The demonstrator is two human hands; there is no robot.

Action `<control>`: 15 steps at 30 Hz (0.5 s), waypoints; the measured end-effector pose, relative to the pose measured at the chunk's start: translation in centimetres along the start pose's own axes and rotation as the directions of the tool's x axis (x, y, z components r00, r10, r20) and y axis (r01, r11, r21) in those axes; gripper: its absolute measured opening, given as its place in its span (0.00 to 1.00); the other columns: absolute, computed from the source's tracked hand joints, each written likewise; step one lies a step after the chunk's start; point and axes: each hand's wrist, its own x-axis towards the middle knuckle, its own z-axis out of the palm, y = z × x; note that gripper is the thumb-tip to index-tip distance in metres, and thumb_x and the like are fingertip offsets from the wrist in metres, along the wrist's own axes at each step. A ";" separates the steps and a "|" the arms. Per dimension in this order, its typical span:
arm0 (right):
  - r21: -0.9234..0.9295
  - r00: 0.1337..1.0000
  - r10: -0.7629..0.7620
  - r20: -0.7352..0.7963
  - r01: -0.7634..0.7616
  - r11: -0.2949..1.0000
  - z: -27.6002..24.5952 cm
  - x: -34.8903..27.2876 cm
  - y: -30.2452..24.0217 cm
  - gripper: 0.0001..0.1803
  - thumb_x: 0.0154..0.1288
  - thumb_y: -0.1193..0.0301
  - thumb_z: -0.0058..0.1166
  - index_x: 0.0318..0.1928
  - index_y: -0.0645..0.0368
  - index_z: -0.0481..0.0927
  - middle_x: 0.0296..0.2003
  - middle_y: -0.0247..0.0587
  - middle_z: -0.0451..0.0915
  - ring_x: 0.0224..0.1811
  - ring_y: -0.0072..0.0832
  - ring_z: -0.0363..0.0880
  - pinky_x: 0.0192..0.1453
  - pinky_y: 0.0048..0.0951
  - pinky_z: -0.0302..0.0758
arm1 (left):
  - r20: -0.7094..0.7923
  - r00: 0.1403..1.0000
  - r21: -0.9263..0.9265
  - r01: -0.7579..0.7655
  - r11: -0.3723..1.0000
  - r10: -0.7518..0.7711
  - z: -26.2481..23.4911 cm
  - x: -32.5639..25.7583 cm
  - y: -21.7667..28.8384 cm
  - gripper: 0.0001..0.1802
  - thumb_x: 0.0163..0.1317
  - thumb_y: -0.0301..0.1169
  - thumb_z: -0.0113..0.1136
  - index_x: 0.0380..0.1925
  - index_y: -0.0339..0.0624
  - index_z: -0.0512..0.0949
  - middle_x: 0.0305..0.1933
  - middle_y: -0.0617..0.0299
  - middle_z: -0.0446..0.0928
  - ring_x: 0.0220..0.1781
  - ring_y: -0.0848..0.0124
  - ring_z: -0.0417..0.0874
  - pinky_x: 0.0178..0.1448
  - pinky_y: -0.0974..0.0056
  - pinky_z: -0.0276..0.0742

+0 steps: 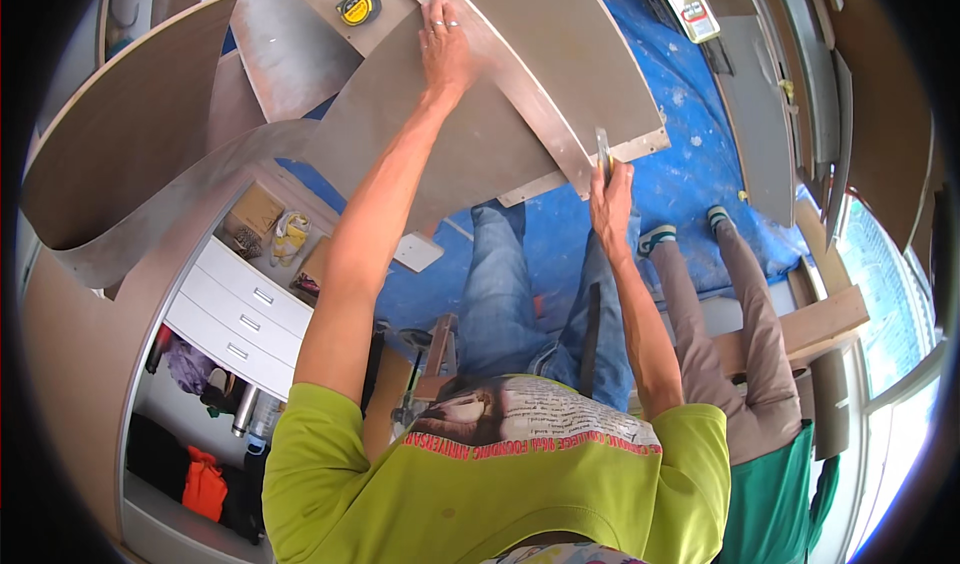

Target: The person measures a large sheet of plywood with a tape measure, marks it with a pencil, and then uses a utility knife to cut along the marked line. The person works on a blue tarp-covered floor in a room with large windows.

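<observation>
My left hand [445, 56] lies with its fingers stretched over the edge of a long pale strip [545, 124] and the large grey-brown board [400, 109] under it. Rings show on its fingers. Near the strip's lower right end, my right hand [611, 192] is closed round a slim, cutter-like tool [602, 144] with a flat, pale end pointing away from me. Most of its handle is hidden in my fingers. A second grey-brown board section [560, 34] shows to the right of the strip.
A yellow-black tape measure [358, 6] lies beyond the board. Blue sheeting [690, 134] covers the floor, with a rectangular tin [688, 6] at the back right. At right stands another person [765, 394]. A curved panel [130, 114] and white drawers [245, 309] are on the left.
</observation>
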 end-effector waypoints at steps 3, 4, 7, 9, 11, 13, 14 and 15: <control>0.071 0.989 0.015 0.145 -0.026 0.997 0.1 4.9 -5.4 0.17 0.73 0.61 0.54 0.52 0.60 0.71 0.33 0.61 0.80 0.38 0.60 0.80 0.44 0.53 0.74 | 0.047 0.998 -0.044 0.044 0.998 -0.041 -0.3 -0.1 0.1 0.77 0.31 0.49 0.87 0.74 0.28 0.45 0.81 0.47 0.41 0.84 0.53 0.38 0.80 0.54 0.61; 0.114 0.979 0.027 0.202 -0.051 0.992 0.5 6.8 -7.2 0.16 0.72 0.61 0.55 0.50 0.60 0.70 0.29 0.60 0.81 0.34 0.62 0.80 0.42 0.54 0.74 | 0.061 0.997 -0.071 0.050 0.996 -0.046 -0.3 -0.1 0.2 0.76 0.32 0.48 0.87 0.74 0.28 0.46 0.81 0.47 0.40 0.84 0.52 0.38 0.80 0.55 0.63; 0.017 0.949 -0.258 0.182 0.259 0.966 2.8 12.3 -11.3 0.16 0.72 0.61 0.52 0.51 0.57 0.70 0.27 0.58 0.82 0.34 0.60 0.82 0.41 0.54 0.76 | 0.110 0.992 -0.077 0.062 0.995 -0.054 -1.3 -0.1 1.2 0.75 0.34 0.46 0.87 0.74 0.27 0.45 0.82 0.47 0.38 0.85 0.51 0.35 0.79 0.56 0.65; -0.050 0.918 -0.345 0.193 0.361 0.931 4.7 15.3 -14.3 0.16 0.73 0.62 0.49 0.54 0.56 0.68 0.29 0.59 0.83 0.36 0.59 0.82 0.41 0.55 0.76 | 0.060 0.998 -0.098 0.043 0.994 -0.037 -0.8 -0.1 0.6 0.75 0.32 0.44 0.86 0.74 0.25 0.46 0.82 0.46 0.40 0.85 0.50 0.35 0.77 0.53 0.67; -0.082 0.903 -0.386 0.191 0.406 0.910 6.8 17.6 -16.0 0.16 0.74 0.64 0.47 0.56 0.57 0.67 0.32 0.59 0.83 0.37 0.59 0.83 0.43 0.56 0.77 | 0.035 0.999 -0.100 0.036 0.994 -0.032 -0.3 0.1 0.3 0.75 0.31 0.43 0.86 0.74 0.25 0.46 0.82 0.45 0.41 0.85 0.49 0.35 0.77 0.52 0.67; -0.107 0.879 -0.450 0.156 0.468 0.877 8.3 19.2 -17.1 0.16 0.74 0.65 0.45 0.56 0.58 0.67 0.35 0.61 0.83 0.38 0.60 0.83 0.45 0.56 0.77 | 0.031 0.999 -0.127 0.027 0.992 -0.023 0.2 0.3 0.4 0.75 0.32 0.43 0.86 0.74 0.25 0.46 0.82 0.46 0.40 0.85 0.50 0.34 0.75 0.48 0.68; -0.126 0.882 -0.436 0.176 0.460 0.879 8.8 19.4 -17.8 0.15 0.74 0.66 0.45 0.56 0.58 0.67 0.36 0.61 0.83 0.39 0.60 0.83 0.45 0.56 0.78 | 0.028 0.999 -0.133 0.030 0.991 -0.027 0.1 0.3 0.1 0.75 0.33 0.43 0.86 0.75 0.26 0.45 0.82 0.46 0.40 0.85 0.50 0.34 0.75 0.46 0.69; -0.145 0.886 -0.422 0.194 0.451 0.880 9.2 19.5 -18.5 0.15 0.74 0.66 0.44 0.56 0.59 0.67 0.37 0.62 0.83 0.39 0.60 0.83 0.46 0.56 0.78 | 0.031 0.999 -0.131 0.032 0.991 -0.029 0.0 0.2 0.0 0.75 0.33 0.43 0.86 0.75 0.26 0.45 0.82 0.46 0.39 0.85 0.50 0.33 0.73 0.44 0.70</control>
